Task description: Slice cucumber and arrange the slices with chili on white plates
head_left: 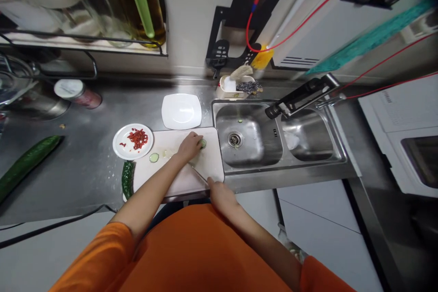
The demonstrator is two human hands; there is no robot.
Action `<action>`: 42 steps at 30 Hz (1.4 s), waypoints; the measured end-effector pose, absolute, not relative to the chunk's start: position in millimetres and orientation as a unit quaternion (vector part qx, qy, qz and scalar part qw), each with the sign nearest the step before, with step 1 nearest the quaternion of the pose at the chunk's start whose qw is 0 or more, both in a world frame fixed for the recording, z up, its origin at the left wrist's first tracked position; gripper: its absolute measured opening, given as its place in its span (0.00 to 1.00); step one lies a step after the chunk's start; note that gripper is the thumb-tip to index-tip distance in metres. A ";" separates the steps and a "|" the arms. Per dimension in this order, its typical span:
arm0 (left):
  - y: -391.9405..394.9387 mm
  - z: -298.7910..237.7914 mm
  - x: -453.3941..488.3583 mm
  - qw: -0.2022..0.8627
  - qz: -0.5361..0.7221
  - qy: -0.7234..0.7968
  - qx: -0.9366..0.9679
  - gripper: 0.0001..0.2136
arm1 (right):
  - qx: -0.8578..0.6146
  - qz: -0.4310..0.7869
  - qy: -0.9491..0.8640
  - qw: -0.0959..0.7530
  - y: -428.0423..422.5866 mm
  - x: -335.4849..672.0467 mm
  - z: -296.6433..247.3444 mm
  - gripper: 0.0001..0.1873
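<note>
My left hand (190,148) is over the white cutting board (178,185), its fingers curled on a piece of cucumber (203,143) near the board's right side. My right hand (221,197) grips a knife (199,174) at the board's front edge; its blade points left and away from me, partly below my left hand. A pale round cucumber slice (154,158) lies flat on the left of the board. At the board's left edge rests a dark green, bumpy length of cucumber (127,178).
Chopped red pepper sits on a round white plate (117,146). Behind the board is a square white plate (181,112). To the right is a double sink (249,146) with a black faucet (301,96). A long cucumber (29,164) and a canister (78,93) stand left.
</note>
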State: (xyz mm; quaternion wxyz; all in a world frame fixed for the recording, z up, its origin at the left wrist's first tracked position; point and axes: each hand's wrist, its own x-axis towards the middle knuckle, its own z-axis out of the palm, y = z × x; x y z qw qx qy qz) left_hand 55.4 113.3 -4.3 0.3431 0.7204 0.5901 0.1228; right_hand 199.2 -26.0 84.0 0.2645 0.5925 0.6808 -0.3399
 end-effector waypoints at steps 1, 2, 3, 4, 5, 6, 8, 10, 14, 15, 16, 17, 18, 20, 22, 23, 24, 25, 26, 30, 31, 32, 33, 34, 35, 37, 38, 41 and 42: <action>112.7 -5.1 55.0 0.343 0.124 0.589 0.721 0.14 | 0.593 -0.342 0.679 0.265 -26.2 199.2 83.8 0.21; 112.1 -5.7 54.5 0.343 0.126 0.587 0.723 0.13 | 0.594 -0.343 0.678 0.264 -26.3 199.2 83.7 0.21; 111.8 -6.2 54.0 0.342 0.130 0.585 0.724 0.12 | 0.595 -0.343 0.678 0.263 -26.4 199.4 83.6 0.21; 111.6 -6.5 53.6 0.340 0.135 0.582 0.726 0.12 | 0.595 -0.344 0.677 0.262 -26.4 199.5 83.4 0.22; 111.8 -6.7 53.4 0.339 0.142 0.579 0.727 0.11 | 0.596 -0.345 0.676 0.263 -26.3 199.6 83.3 0.22; 112.1 -6.7 53.5 0.339 0.150 0.577 0.728 0.11 | 0.596 -0.345 0.675 0.263 -26.1 199.7 83.3 0.22; 113.2 -6.4 54.2 0.334 0.163 0.571 0.732 0.09 | 0.596 -0.344 0.676 0.264 -25.5 199.6 83.4 0.23; 113.9 -5.5 54.4 0.326 0.166 0.571 0.735 0.07 | 0.595 -0.344 0.677 0.264 -24.7 199.3 83.7 0.23; 108.4 -1.0 44.0 0.346 0.162 0.609 0.695 0.06 | 0.594 -0.350 0.673 0.267 -23.0 198.8 84.5 0.22; 105.3 0.7 37.8 0.357 0.165 0.621 0.678 0.06 | 0.594 -0.351 0.672 0.268 -22.6 198.7 84.6 0.22; 101.6 2.6 30.1 0.368 0.167 0.630 0.664 0.07 | 0.594 -0.351 0.673 0.268 -22.3 198.7 84.6 0.22; 97.5 4.6 21.3 0.373 0.168 0.638 0.653 0.07 | 0.594 -0.351 0.673 0.267 -22.0 198.6 84.4 0.21; 93.5 6.5 11.9 0.372 0.166 0.645 0.646 0.07 | 0.594 -0.352 0.672 0.266 -21.7 198.5 84.1 0.21; 86.3 9.7 -7.1 0.376 0.153 0.651 0.641 0.08 | 0.596 -0.356 0.669 0.264 -21.0 198.0 83.2 0.20; 81.5 11.5 -22.8 0.390 0.136 0.639 0.649 0.08 | 0.600 -0.358 0.665 0.264 -20.3 196.9 82.3 0.20; 80.2 11.7 -28.6 0.399 0.128 0.627 0.657 0.08 | 0.601 -0.358 0.664 0.264 -19.8 196.1 81.9 0.20; 79.4 11.5 -32.8 0.405 0.122 0.615 0.666 0.09 | 0.601 -0.358 0.664 0.264 -19.3 195.3 81.8 0.20; 78.9 11.0 -35.6 0.407 0.118 0.605 0.675 0.09 | 0.601 -0.357 0.664 0.265 -18.6 194.3 81.8 0.20; 78.5 10.1 -37.1 0.402 0.118 0.598 0.683 0.09 | 0.601 -0.355 0.665 0.267 -17.9 193.2 82.1 0.20; 70.9 3.9 -37.7 0.336 0.157 0.596 0.712 0.11 | 0.598 -0.349 0.671 0.266 -14.0 187.9 85.0 0.20; 66.8 1.7 -37.8 0.316 0.168 0.600 0.716 0.12 | 0.596 -0.348 0.673 0.267 -12.9 186.1 85.9 0.20; 62.0 -0.8 -38.1 0.297 0.173 0.604 0.719 0.13 | 0.596 -0.345 0.674 0.269 -11.9 184.0 86.6 0.20; 56.9 -3.5 -38.6 0.281 0.175 0.610 0.720 0.13 | 0.596 -0.341 0.675 0.270 -11.0 181.5 87.2 0.20; 51.7 -6.4 -39.2 0.266 0.173 0.617 0.720 0.13 | 0.597 -0.337 0.676 0.271 -10.1 178.7 87.5 0.20; 46.7 -9.3 -39.6 0.255 0.168 0.623 0.720 0.13 | 0.597 -0.333 0.678 0.269 -9.4 175.6 87.5 0.20; 38.7 -14.9 -39.9 0.239 0.160 0.638 0.714 0.12 | 0.599 -0.327 0.682 0.262 -8.2 168.5 87.0 0.21; 35.8 -17.1 -39.6 0.234 0.160 0.646 0.709 0.11 | 0.600 -0.323 0.684 0.259 -7.6 164.8 86.6 0.22; 31.7 -21.2 -37.6 0.226 0.171 0.655 0.700 0.11 | 0.603 -0.313 0.692 0.243 -5.7 154.3 85.5 0.22; 31.4 -21.8 -36.9 0.225 0.177 0.656 0.699 0.12 | 0.603 -0.311 0.695 0.238 -4.9 151.3 85.4 0.22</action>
